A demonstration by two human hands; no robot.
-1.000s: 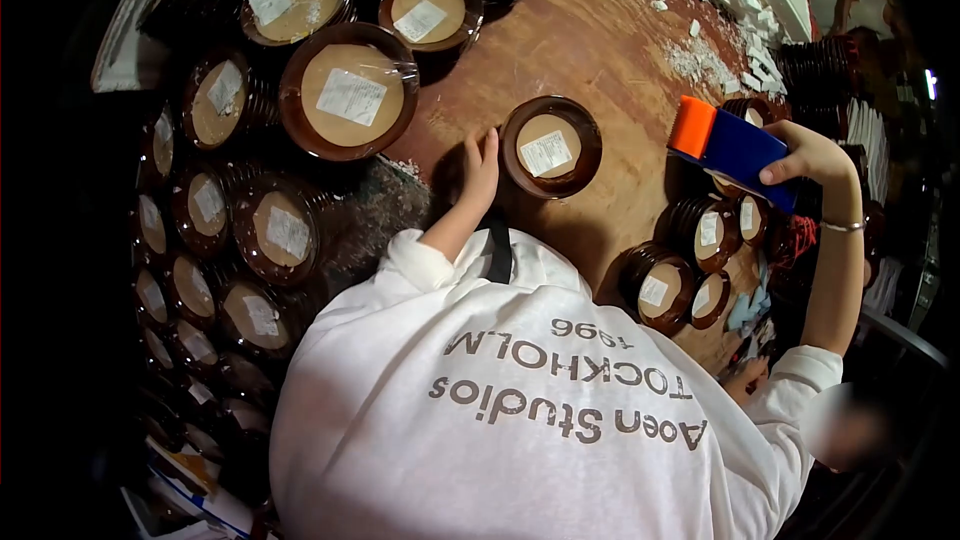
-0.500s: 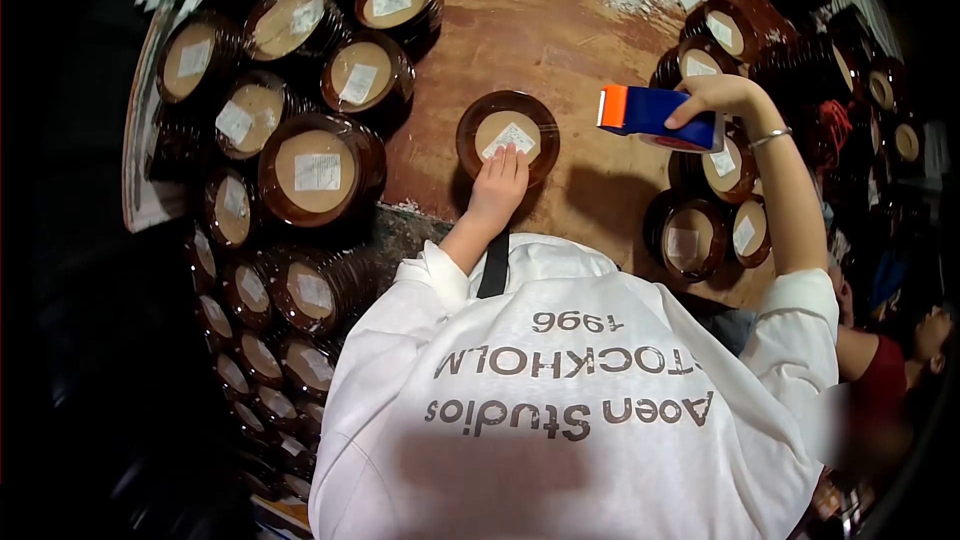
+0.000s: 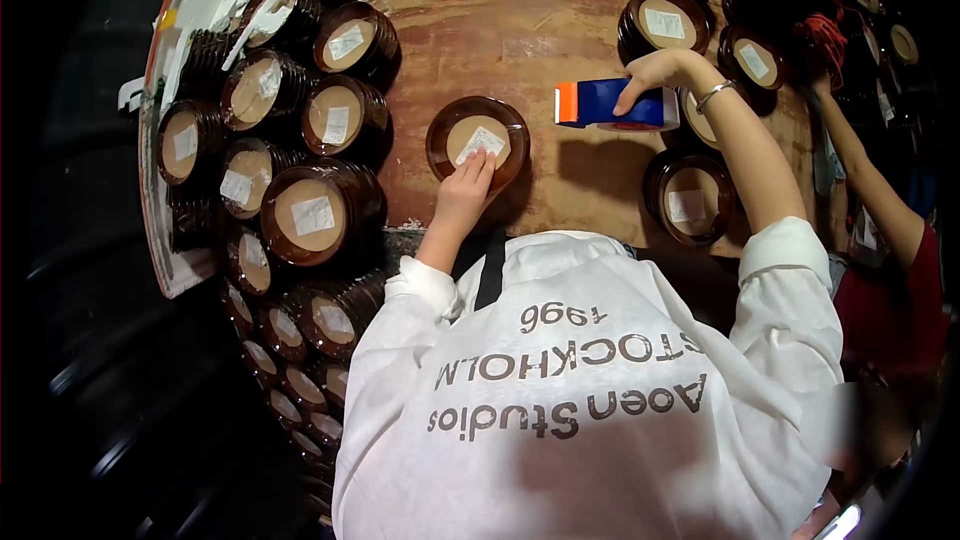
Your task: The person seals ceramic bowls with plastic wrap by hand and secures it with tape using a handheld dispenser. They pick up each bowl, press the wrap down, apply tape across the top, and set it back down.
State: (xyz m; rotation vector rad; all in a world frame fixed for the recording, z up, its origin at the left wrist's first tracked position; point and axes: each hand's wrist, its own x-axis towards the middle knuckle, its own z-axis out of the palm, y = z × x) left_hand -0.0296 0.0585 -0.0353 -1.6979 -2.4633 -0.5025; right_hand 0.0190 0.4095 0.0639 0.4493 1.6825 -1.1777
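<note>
My left hand [image 3: 466,190] lies open at twelve o'clock from my chest. Its fingertips press the label [image 3: 480,143] on the tub [image 3: 438,130], which sits mid-bench [image 3: 540,40], and it grasps nothing. At one o'clock my right hand [image 3: 655,75] is clenched on the tape gun [image 3: 605,105], held above the bench just beside the tub and apart from it. To do this well, I judge I should pin the label square, land the gun's orange end at the tub's three o'clock rim, and pull straight across. Stacked tubs [image 3: 310,215] crowd nine to eleven o'clock. Another person's arm [image 3: 865,175] works at two.
</note>
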